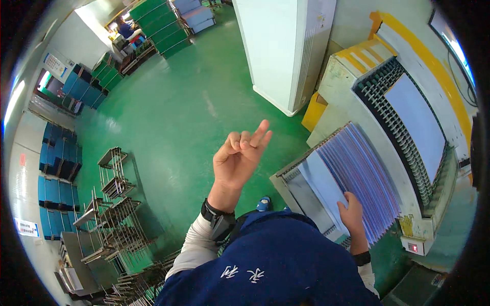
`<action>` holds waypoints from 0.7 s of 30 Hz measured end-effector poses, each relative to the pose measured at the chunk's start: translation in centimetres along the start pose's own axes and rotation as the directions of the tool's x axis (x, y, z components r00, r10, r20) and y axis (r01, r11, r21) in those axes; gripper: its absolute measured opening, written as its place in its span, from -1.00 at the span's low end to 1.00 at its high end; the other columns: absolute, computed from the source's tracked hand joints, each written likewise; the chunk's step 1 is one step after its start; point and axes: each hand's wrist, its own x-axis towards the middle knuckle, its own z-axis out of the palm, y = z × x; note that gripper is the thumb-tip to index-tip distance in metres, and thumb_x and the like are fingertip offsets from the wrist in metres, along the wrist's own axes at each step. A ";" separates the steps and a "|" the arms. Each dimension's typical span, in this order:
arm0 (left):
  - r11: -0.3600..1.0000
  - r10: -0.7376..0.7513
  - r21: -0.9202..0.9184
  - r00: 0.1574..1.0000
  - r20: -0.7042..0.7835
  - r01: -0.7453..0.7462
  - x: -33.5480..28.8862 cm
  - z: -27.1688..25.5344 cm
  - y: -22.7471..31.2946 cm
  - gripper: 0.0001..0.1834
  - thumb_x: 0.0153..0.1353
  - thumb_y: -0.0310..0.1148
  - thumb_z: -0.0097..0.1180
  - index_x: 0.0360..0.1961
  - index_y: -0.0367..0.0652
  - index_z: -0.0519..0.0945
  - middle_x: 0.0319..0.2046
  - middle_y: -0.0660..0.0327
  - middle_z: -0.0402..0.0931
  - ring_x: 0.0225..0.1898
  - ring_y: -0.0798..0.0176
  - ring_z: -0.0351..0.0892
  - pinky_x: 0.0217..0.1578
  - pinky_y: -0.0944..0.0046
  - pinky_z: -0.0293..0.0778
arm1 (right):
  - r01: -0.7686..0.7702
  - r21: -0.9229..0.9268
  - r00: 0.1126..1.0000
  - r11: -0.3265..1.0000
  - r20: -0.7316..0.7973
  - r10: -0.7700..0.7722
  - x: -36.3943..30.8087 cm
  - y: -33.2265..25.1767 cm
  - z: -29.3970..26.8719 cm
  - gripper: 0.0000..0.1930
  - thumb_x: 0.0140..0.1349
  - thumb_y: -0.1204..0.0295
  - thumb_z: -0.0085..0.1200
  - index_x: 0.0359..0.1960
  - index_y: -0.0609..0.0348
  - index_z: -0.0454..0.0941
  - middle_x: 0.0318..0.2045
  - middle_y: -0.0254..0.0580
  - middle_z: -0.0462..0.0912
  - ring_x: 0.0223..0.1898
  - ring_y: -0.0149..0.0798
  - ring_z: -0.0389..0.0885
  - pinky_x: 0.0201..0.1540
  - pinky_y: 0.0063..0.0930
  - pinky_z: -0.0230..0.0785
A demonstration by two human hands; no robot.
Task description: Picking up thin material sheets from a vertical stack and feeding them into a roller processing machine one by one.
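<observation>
My left hand [237, 158] is raised over the green floor, palm up, with two fingers curled in and two stretched out. Nothing shows in its palm. Lower right, my right hand [352, 219] grips the near edge of a pale blue flat panel [322, 178], its fingers partly hidden behind the edge. This panel leans at the front of a dense row of similar thin panels [360, 173] standing on edge in a pale rack frame [293, 191]. Past the row, a machine with black rollers [393, 125] carries another pale flat panel [418, 122].
A tall white cabinet [273, 51] stands ahead, with a yellow box [314, 112] beside it. Metal racks [115, 219] fill the lower left. Blue crates [58, 153] line the left wall, and green crates [158, 25] are stacked far off. Another person [124, 29] sits in the background.
</observation>
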 end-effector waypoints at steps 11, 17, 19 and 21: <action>1.000 0.021 -0.012 1.000 0.007 -0.021 -0.7 0.2 1.8 -0.81 0.17 -0.53 0.03 -0.57 -0.09 0.56 -0.47 0.29 0.53 0.39 -0.10 0.24 0.50 -0.19 -0.30 | -0.148 -0.190 0.977 0.970 0.121 0.173 1.4 1.9 1.6 -0.54 0.15 0.18 0.20 -0.08 0.33 0.53 -0.19 0.29 0.65 -0.08 0.30 0.59 -0.01 0.06 0.40; 0.999 0.038 -0.002 0.999 0.010 -0.038 -1.1 0.3 2.4 -0.80 0.19 -0.51 0.02 -0.57 -0.09 0.55 -0.47 0.30 0.53 0.40 -0.09 0.23 0.50 -0.20 -0.31 | -0.136 -0.225 0.981 0.965 0.105 0.163 2.0 2.9 2.5 -0.55 0.16 0.16 0.16 -0.11 0.35 0.58 -0.18 0.33 0.64 -0.08 0.30 0.60 0.01 0.05 0.41; 0.999 0.044 0.007 0.999 -0.005 -0.044 -1.2 0.0 2.7 -0.79 0.19 -0.51 0.01 -0.58 -0.08 0.55 -0.47 0.30 0.53 0.40 -0.09 0.24 0.50 -0.20 -0.31 | -0.149 -0.232 0.976 0.961 0.121 0.181 2.3 2.9 2.6 -0.52 0.15 0.16 0.15 -0.07 0.36 0.59 -0.15 0.36 0.64 -0.05 0.30 0.60 0.05 0.02 0.41; 0.999 0.045 0.008 0.999 -0.012 -0.045 -1.4 -0.3 2.8 -0.79 0.18 -0.51 0.01 -0.59 -0.08 0.54 -0.48 0.30 0.53 0.39 -0.09 0.24 0.50 -0.20 -0.31 | -0.134 -0.278 0.982 0.951 0.091 0.165 2.1 3.2 3.0 -0.58 0.16 0.16 0.17 -0.16 0.33 0.60 -0.21 0.30 0.65 -0.11 0.26 0.62 -0.01 0.04 0.42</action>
